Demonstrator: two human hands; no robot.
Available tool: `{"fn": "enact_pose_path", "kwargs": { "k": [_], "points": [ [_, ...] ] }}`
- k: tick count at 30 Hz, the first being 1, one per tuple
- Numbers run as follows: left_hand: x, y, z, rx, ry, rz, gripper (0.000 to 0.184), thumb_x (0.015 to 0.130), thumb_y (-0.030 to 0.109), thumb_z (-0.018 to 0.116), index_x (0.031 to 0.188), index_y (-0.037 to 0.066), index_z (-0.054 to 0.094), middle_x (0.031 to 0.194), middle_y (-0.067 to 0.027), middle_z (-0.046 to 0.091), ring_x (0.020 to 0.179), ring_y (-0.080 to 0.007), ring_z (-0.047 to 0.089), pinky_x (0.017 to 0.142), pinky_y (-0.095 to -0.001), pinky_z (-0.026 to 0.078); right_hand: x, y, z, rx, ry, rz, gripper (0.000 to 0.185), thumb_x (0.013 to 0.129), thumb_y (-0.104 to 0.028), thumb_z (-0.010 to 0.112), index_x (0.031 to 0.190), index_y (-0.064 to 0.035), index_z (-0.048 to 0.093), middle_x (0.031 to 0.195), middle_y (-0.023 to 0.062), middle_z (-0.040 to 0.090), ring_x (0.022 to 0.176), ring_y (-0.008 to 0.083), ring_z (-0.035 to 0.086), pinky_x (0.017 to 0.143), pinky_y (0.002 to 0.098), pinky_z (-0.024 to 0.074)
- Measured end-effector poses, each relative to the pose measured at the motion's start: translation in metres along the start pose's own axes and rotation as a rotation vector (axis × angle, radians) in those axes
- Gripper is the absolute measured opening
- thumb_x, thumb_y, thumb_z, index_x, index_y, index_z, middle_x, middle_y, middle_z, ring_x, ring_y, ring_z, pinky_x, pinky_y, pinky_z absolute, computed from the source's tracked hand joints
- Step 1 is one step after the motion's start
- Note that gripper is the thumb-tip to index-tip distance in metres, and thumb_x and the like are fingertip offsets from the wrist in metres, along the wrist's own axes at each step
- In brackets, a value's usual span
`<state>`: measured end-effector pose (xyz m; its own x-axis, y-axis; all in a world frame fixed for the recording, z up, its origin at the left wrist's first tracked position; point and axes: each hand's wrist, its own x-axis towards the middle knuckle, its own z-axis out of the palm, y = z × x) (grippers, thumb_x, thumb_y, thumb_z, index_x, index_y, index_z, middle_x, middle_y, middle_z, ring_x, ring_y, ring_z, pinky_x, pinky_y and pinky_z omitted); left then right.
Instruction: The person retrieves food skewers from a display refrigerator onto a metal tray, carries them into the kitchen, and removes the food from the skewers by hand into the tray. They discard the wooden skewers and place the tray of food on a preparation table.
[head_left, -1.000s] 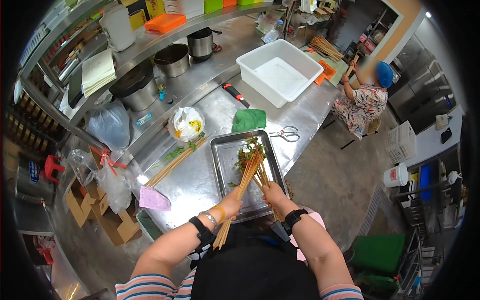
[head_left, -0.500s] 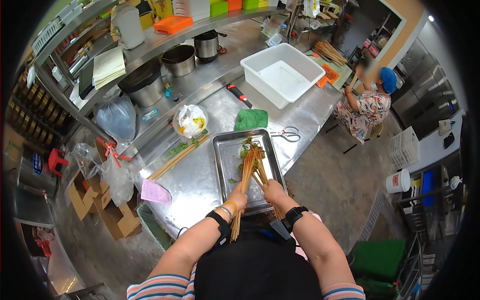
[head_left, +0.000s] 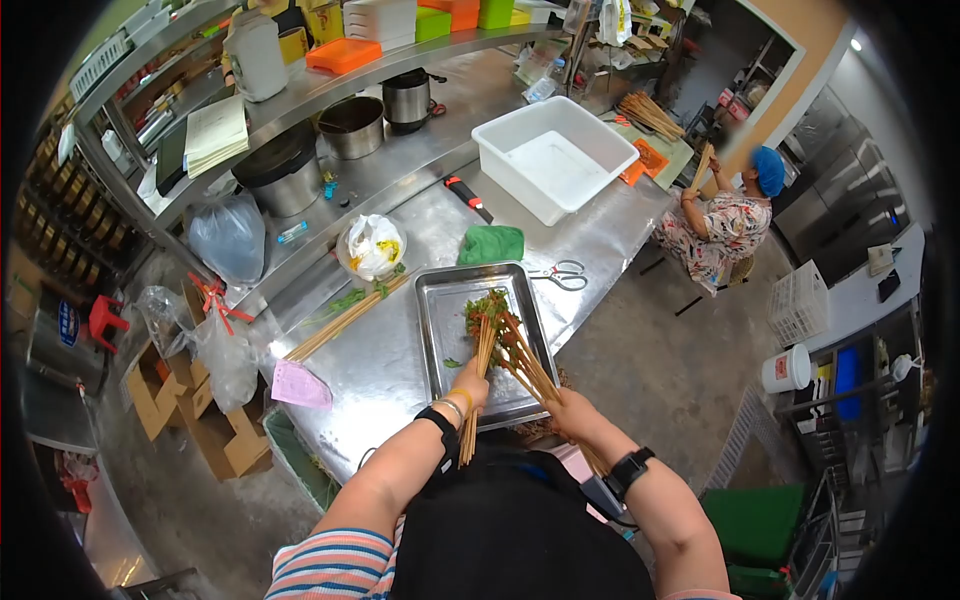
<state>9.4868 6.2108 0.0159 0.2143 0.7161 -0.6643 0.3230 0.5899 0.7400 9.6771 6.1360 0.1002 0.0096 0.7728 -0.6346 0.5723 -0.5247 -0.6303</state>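
My left hand (head_left: 469, 387) is closed round a bundle of wooden skewers (head_left: 484, 350), their lower ends sticking out below it. A second bundle of skewers (head_left: 530, 372) is gripped in my right hand (head_left: 574, 412). Green and reddish leafy food (head_left: 486, 308) covers the upper ends of both bundles, over the metal tray (head_left: 427, 330). The two bundles lean apart toward my hands and come close at the food. A small loose leaf (head_left: 452, 363) lies in the tray. More skewers (head_left: 345, 328) with greens rest on the table to the left.
Behind the tray are a green cloth (head_left: 491, 244), scissors (head_left: 565, 275), a red-black tool (head_left: 467, 199) and a white tub (head_left: 555, 160). A bowl with a plastic bag (head_left: 371, 247) stands left. A seated person (head_left: 725, 225) in a blue cap holds skewers at the right.
My right hand has moved right and a little down with its skewers, widening the gap between my hands. The left bundle is now more upright than a second ago.
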Motion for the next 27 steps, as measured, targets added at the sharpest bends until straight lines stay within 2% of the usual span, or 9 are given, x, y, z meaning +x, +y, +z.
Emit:
{"fn": "enact_pose_path", "kwargs": {
  "k": [3,7,8,10,12,13,14,18,27],
  "points": [
    [0.010,-0.012,-0.008,-0.120,-0.074,0.045,0.064,0.077,-0.004,0.038,0.135,0.022,0.036,0.077,-0.0130,0.057,0.045,-0.0212,0.050,0.036,-0.0339,0.040,-0.029,0.007,-0.011,-0.083,0.029,-0.008,0.021,0.091,-0.020,0.044,0.100,-0.0014,0.048,0.059,0.0055,0.049,0.043,0.0139,0.047,0.038,0.0283,0.0388],
    [-0.015,-0.007,-0.018,0.365,0.023,0.326,0.062,0.077,0.004,0.045,0.137,0.017,0.033,0.096,-0.0211,0.061,0.073,-0.0328,0.062,0.063,-0.0387,0.050,-0.045,0.022,-0.022,-0.210,0.146,-0.110,0.024,0.092,-0.022,0.045,0.108,-0.0038,0.050,0.058,0.0012,0.046,0.044,0.0101,0.044,0.039,0.0261,0.0376],
    [-0.019,-0.003,-0.021,0.315,-0.038,0.200,0.063,0.077,0.009,0.049,0.137,0.016,0.031,0.108,-0.0256,0.058,0.089,-0.0361,0.061,0.078,-0.0375,0.047,-0.046,0.026,-0.024,-0.173,0.144,-0.121,0.023,0.093,-0.021,0.045,0.107,-0.0045,0.050,0.058,0.0007,0.045,0.044,0.0095,0.043,0.039,0.0255,0.0369],
    [-0.022,-0.007,-0.026,0.289,-0.032,0.221,0.062,0.079,0.008,0.048,0.138,0.017,0.030,0.102,-0.0224,0.059,0.080,-0.0329,0.061,0.070,-0.0374,0.048,-0.047,0.024,-0.030,-0.142,0.140,-0.130,0.022,0.093,-0.021,0.045,0.106,-0.0052,0.051,0.058,0.0001,0.045,0.044,0.0090,0.041,0.038,0.0250,0.0361],
    [-0.024,-0.008,-0.037,0.264,-0.025,0.243,0.061,0.082,0.008,0.048,0.139,0.018,0.028,0.095,-0.0193,0.061,0.071,-0.0297,0.061,0.063,-0.0372,0.049,-0.044,0.013,-0.039,-0.140,0.136,-0.005,0.025,0.090,-0.024,0.050,0.103,-0.0026,0.052,0.072,0.0149,0.059,0.063,0.0270,0.058,0.060,0.0371,0.0464],
    [-0.025,-0.007,-0.045,-0.018,-0.186,0.127,0.057,0.085,0.008,0.047,0.138,0.019,0.030,0.086,-0.0125,0.056,0.061,-0.0204,0.054,0.054,-0.0321,0.045,-0.038,0.007,-0.040,-0.140,0.135,-0.003,0.025,0.090,-0.024,0.050,0.103,-0.0026,0.052,0.072,0.0149,0.059,0.063,0.0270,0.058,0.060,0.0371,0.0464],
    [-0.027,-0.006,-0.049,-0.301,-0.345,0.007,0.053,0.088,0.008,0.047,0.136,0.021,0.031,0.077,-0.0057,0.052,0.051,-0.0112,0.047,0.044,-0.0269,0.041,-0.031,-0.001,-0.040,0.029,0.079,0.032,0.024,0.090,-0.023,0.049,0.104,-0.0043,0.052,0.070,0.0107,0.058,0.057,0.0205,0.054,0.052,0.0330,0.0438],
    [-0.035,-0.005,-0.057,-0.425,-0.401,-0.056,0.045,0.092,0.009,0.044,0.133,0.022,0.033,0.077,-0.0013,0.047,0.050,-0.0071,0.041,0.043,-0.0227,0.038,-0.001,-0.019,-0.021,0.357,0.029,0.119,0.019,0.092,-0.021,0.047,0.105,-0.0078,0.050,0.062,0.0004,0.049,0.046,0.0076,0.044,0.038,0.0219,0.0328],
    [-0.053,-0.005,-0.076,-0.470,-0.316,-0.051,0.039,0.090,0.006,0.046,0.126,0.017,0.037,0.090,-0.0058,0.050,0.055,-0.0081,0.045,0.046,-0.0230,0.042,0.051,-0.024,0.005,0.424,0.107,0.099,0.013,0.090,-0.021,0.052,0.092,-0.0079,0.051,0.063,0.0005,0.051,0.046,0.0073,0.044,0.037,0.0229,0.0306]
  ]
}}
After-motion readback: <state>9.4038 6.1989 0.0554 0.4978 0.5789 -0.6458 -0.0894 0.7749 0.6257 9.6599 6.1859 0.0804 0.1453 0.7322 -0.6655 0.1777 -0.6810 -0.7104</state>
